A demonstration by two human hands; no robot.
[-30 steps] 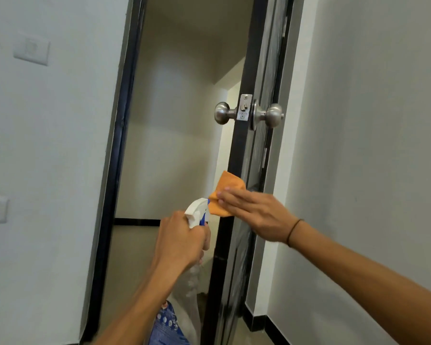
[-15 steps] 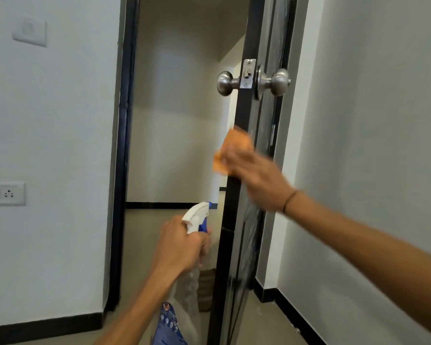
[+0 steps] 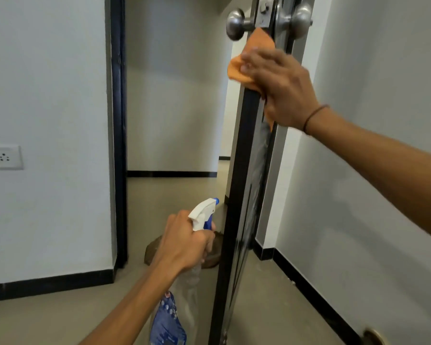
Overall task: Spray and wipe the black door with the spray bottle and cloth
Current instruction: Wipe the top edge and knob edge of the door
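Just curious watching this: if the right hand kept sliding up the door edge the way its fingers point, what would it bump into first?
Probably the left door knob or the latch plate, just above the orange cloth under the right hand.

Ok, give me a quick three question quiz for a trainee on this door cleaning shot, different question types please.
1. True or false: the right hand presses the orange cloth on the black door edge just below the knob.
2. The left hand holds: A) the spray bottle B) a sponge C) nothing
3. Fill in: the wall socket is on the ____ side of the doorway.

Key: 1 true; 2 A; 3 left
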